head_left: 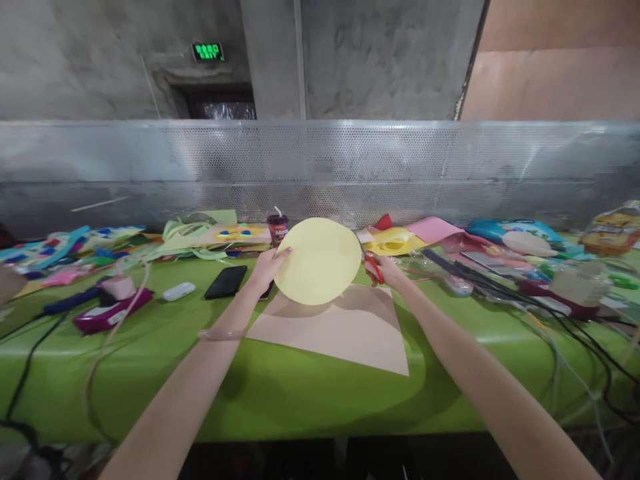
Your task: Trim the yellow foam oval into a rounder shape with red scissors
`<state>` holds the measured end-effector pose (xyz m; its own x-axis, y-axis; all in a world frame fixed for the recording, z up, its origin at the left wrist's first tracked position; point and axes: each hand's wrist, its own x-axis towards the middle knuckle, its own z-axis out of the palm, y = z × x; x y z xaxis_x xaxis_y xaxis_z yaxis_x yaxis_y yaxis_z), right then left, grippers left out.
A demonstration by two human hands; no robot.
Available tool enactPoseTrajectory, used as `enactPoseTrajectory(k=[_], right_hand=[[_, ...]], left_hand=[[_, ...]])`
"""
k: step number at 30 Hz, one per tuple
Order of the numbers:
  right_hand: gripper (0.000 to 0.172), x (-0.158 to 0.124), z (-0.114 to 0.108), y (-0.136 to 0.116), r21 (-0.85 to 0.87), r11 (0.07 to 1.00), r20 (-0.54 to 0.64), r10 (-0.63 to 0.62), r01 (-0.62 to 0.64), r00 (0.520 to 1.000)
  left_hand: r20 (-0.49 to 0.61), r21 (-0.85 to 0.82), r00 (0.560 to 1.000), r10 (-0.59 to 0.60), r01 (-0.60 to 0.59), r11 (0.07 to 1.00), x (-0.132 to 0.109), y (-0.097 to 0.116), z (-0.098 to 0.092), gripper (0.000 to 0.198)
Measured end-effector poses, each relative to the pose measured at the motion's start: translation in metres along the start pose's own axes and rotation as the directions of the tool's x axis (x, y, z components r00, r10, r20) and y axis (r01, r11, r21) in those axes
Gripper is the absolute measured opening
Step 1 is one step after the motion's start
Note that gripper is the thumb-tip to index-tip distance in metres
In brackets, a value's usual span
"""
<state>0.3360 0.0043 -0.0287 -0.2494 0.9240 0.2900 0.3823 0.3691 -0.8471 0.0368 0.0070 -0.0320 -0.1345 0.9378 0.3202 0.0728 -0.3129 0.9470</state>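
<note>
A round sheet of pale yellow paper (pixel 320 263) is held up above the table, its left edge pinched in my left hand (pixel 270 268). My right hand (pixel 384 269) is closed around the red-handled scissors (pixel 376 268) at the paper's right edge. The blades are mostly hidden, so I cannot tell how far apart they are. Under the yellow paper, a large pale pinkish sheet (pixel 345 330) lies on the table and hangs slightly towards the front.
The green-covered table (pixel 300 400) has a black phone (pixel 226 282), a white case (pixel 179 291) and a purple holder (pixel 113 313) on the left. A dark cup with a straw (pixel 278 227) stands behind. Coloured paper (pixel 433 230) and black cables (pixel 530 293) lie on the right.
</note>
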Motion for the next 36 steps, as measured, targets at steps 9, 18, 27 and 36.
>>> enactPoseTrajectory(k=[9, 18, 27, 36], right_hand=[[0.014, 0.003, 0.000, 0.006, 0.041, 0.999, 0.015, 0.019, -0.019, 1.000], [0.015, 0.001, 0.000, -0.002, 0.028, 0.998, 0.000, 0.052, -0.052, 0.999], [0.019, 0.007, 0.003, 0.007, 0.082, 0.994, 0.051, 0.071, -0.075, 0.996], [0.022, 0.005, 0.003, 0.007, 0.048, 0.997, 0.036, 0.050, -0.052, 0.998]], left_hand=[[-0.052, 0.090, 0.996, 0.071, -0.066, 0.994, 0.003, -0.002, -0.004, 0.041], [-0.072, 0.038, 0.997, 0.034, -0.031, 0.999, 0.002, 0.001, -0.004, 0.041], [-0.097, 0.021, 0.995, 0.013, -0.011, 1.000, 0.002, 0.004, -0.003, 0.038], [-0.081, -0.024, 0.997, 0.018, -0.020, 1.000, -0.001, 0.005, -0.003, 0.039]])
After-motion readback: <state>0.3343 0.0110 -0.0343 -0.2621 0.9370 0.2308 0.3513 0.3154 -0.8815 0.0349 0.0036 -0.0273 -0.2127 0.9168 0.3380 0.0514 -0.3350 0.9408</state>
